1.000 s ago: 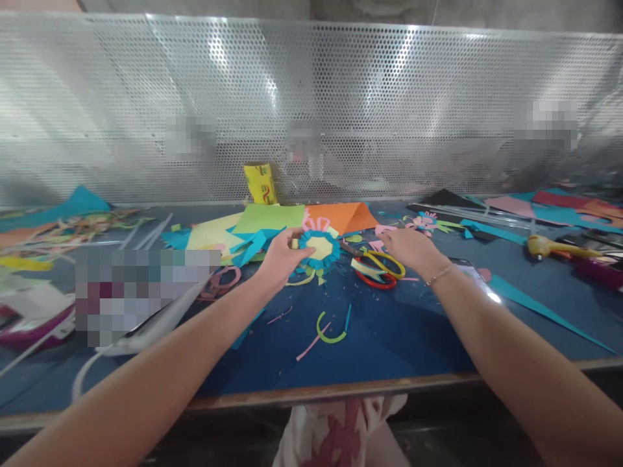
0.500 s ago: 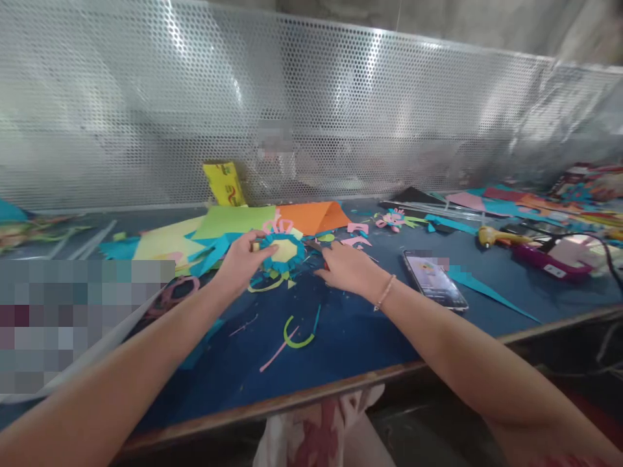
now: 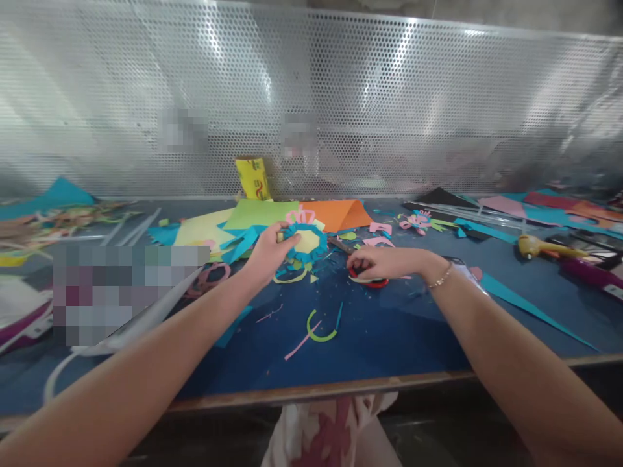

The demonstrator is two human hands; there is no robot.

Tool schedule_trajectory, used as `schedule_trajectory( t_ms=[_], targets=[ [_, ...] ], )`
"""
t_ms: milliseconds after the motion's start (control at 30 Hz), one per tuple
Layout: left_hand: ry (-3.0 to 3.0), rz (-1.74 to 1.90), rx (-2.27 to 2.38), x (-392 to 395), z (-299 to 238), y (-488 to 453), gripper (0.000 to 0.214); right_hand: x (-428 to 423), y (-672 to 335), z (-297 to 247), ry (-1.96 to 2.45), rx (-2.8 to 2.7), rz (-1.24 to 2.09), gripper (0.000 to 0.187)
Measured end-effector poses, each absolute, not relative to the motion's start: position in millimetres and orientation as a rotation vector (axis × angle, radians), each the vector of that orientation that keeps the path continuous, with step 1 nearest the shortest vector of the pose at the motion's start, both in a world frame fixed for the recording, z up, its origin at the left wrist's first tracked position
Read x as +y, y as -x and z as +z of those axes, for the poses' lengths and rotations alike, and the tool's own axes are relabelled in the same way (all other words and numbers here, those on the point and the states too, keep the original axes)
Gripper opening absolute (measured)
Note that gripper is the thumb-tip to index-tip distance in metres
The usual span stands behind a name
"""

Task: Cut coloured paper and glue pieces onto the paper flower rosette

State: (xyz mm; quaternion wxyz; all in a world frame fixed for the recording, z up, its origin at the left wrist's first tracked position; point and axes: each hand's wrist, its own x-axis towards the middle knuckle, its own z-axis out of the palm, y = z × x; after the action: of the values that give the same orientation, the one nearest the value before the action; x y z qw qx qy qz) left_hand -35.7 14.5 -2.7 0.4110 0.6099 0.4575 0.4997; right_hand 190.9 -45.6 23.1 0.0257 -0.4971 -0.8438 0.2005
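My left hand (image 3: 269, 251) pinches the left edge of a paper flower (image 3: 306, 241) with a fringed blue rim and a yellow centre, held just above the blue table (image 3: 389, 331). To its right my right hand (image 3: 387, 262) lies over the red-handled scissors (image 3: 368, 280), fingers curled around the handles; the blades point up-left toward the flower. A bracelet sits on my right wrist.
Green, yellow and orange paper sheets (image 3: 341, 214) lie behind the flower, with a yellow packet (image 3: 253, 178) against the perforated metal wall. Paper strips (image 3: 321, 331) litter the table's front. A phone lies under my right wrist; a glue gun (image 3: 540, 246) sits right.
My right hand slid left from beside the scissors onto their handles and closed on them. My left hand kept its hold on the flower. The camera swung right, then back.
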Motion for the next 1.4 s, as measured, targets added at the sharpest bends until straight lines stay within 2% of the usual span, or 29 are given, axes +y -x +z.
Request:
schedule_trajectory(
  t_ms=[133, 333, 500, 700, 1400],
  targets=[
    [-1.612, 1.199, 1.140, 13, -3, 35, 0.035, -39, -192, 15, 1.557, -2.609, 0.689, 0.041],
    [-1.619, 1.184, 1.074, 13, -3, 35, 0.031, -39, -185, 13, 1.625, -2.514, 0.654, 0.030],
    [-1.490, 1.151, 0.970, 8, 0, 32, 0.031, -39, -179, 17, 1.714, -2.105, 0.569, 0.025],
    [-1.391, 1.122, 0.884, -2, 5, 28, 0.031, -38, -169, 12, 1.526, -1.924, 0.680, 0.023],
    [-1.577, 1.166, 0.983, 3, 0, 31, 0.031, -44, -177, 18, 1.065, -1.662, 1.507, 0.061]
  ],
)
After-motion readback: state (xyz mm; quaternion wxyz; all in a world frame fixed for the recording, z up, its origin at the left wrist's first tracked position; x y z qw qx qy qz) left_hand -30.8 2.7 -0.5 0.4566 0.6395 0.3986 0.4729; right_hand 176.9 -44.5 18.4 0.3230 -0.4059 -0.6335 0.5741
